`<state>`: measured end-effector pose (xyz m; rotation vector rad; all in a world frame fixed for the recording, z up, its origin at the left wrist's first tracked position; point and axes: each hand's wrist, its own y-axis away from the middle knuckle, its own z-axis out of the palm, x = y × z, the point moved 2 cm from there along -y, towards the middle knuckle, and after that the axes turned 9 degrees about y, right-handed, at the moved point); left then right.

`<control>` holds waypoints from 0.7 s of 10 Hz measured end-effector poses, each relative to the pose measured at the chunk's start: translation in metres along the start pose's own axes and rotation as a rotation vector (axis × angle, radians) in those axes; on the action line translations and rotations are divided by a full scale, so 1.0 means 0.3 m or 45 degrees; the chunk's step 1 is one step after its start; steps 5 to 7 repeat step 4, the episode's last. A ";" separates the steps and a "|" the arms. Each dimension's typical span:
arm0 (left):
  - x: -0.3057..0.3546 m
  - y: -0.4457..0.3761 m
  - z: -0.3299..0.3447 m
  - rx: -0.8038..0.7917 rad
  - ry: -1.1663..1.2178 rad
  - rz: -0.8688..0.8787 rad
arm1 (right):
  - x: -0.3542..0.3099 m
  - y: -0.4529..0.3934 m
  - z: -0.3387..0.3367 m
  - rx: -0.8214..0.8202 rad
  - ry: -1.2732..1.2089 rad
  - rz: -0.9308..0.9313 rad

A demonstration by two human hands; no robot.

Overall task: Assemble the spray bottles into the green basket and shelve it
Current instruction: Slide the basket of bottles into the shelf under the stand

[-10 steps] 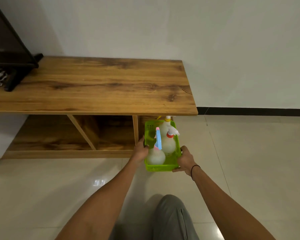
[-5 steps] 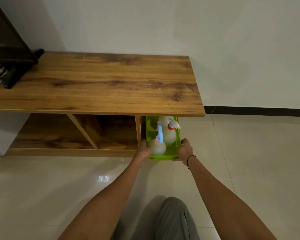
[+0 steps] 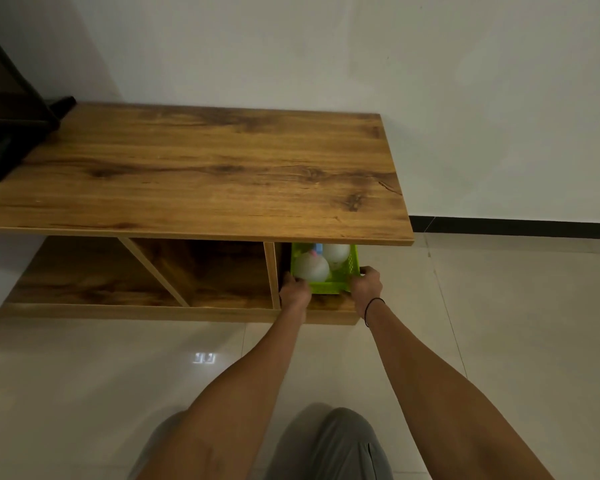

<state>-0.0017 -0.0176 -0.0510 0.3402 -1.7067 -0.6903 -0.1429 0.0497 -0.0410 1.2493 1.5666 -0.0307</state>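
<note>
The green basket (image 3: pixel 329 287) sits partly inside the rightmost lower compartment of the wooden shelf unit (image 3: pixel 201 171), its far half hidden under the top board. Two white round spray bottles (image 3: pixel 311 267) show inside it, with a bit of blue and pink trigger between them; their tops are hidden. My left hand (image 3: pixel 294 292) grips the basket's near left corner. My right hand (image 3: pixel 366 286) grips its near right corner, with a black band on that wrist.
The shelf unit's other lower compartments (image 3: pixel 201 271) lie to the left, split by a slanted divider. A dark TV stand (image 3: pixel 11 126) is on the top board's far left. White wall behind, glossy tiled floor (image 3: pixel 516 323) to the right, my grey-clad knees below.
Both hands have pushed the basket forward off the floor area into the rightmost compartment; most of the bottles' tops have passed under the top board.
</note>
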 end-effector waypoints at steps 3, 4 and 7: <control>0.026 0.007 -0.005 -0.018 -0.006 -0.020 | -0.010 0.034 -0.013 -0.001 -0.081 -0.038; 0.030 0.057 -0.016 0.028 -0.055 0.049 | -0.017 0.069 -0.036 0.047 -0.014 -0.044; 0.030 0.057 -0.016 0.028 -0.055 0.049 | -0.017 0.069 -0.036 0.047 -0.014 -0.044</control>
